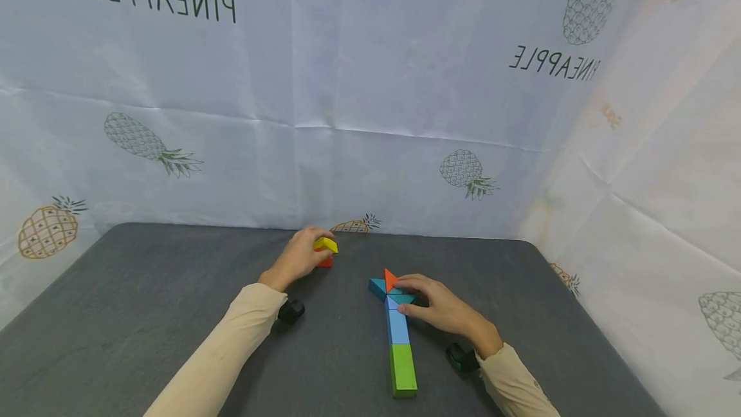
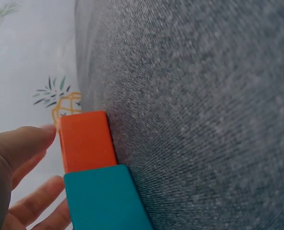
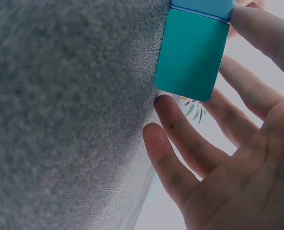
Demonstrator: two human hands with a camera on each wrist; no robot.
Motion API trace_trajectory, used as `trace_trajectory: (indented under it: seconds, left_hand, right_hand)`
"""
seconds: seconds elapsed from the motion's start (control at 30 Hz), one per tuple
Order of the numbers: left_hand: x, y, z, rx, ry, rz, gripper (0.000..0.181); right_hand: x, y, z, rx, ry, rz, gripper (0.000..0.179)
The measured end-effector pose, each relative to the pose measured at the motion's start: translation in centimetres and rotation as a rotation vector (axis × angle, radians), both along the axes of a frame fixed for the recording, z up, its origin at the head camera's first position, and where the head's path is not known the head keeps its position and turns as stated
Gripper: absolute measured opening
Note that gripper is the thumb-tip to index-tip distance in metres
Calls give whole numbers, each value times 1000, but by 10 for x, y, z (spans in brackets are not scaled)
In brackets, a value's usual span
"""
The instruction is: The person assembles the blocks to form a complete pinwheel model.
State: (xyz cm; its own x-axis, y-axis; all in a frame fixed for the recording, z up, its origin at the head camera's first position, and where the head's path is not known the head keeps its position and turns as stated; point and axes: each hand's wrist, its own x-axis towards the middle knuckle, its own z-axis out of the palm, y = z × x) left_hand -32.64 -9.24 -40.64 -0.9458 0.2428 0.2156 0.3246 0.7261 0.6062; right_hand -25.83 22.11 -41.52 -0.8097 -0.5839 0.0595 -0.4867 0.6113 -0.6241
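Observation:
At the back of the table, my left hand [image 1: 298, 256] pinches a yellow block [image 1: 327, 245] between thumb and fingers, over an orange-red block [image 1: 325, 262]. The left wrist view shows the orange face [image 2: 87, 142] with a teal block [image 2: 106, 199] in front; the yellow one is hidden there. My right hand [image 1: 442, 307] lies beside a flat block figure, fingers loosely extended around its right teal triangle [image 1: 403, 299]. Its thumb touches a light blue block [image 3: 206, 7] by the teal side face [image 3: 192, 55]. An orange triangle [image 1: 390, 280] points away at the figure's top.
The figure's left side has a blue triangle [image 1: 377, 287]. Below run a light blue rectangle [image 1: 397, 327] and a green block [image 1: 403, 370] towards me. A dark grey table [image 1: 173, 314] carries everything, with a pineapple-print curtain [image 1: 370, 69] hanging behind its far edge.

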Motion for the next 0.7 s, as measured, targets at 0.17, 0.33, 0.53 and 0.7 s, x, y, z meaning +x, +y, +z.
trace_trajectory:
  seconds: [0.17,0.33,0.53,0.7]
  left_hand:
    - [-5,-2,-2,-5,-24,17,36]
    - [-9,-3,-2,-11,-82,34,38]
    - [-13,-3,1,-18,-132,-2,39]
    - [-14,-2,3,-28,-170,-31,37]
  right_hand:
    - [0,-1,1,1,-5,-6,52]
    - [0,-2,2,-1,-6,-4,52]
    - [0,-1,0,-1,7,5,52]
    - [-1,0,-1,6,17,7,52]
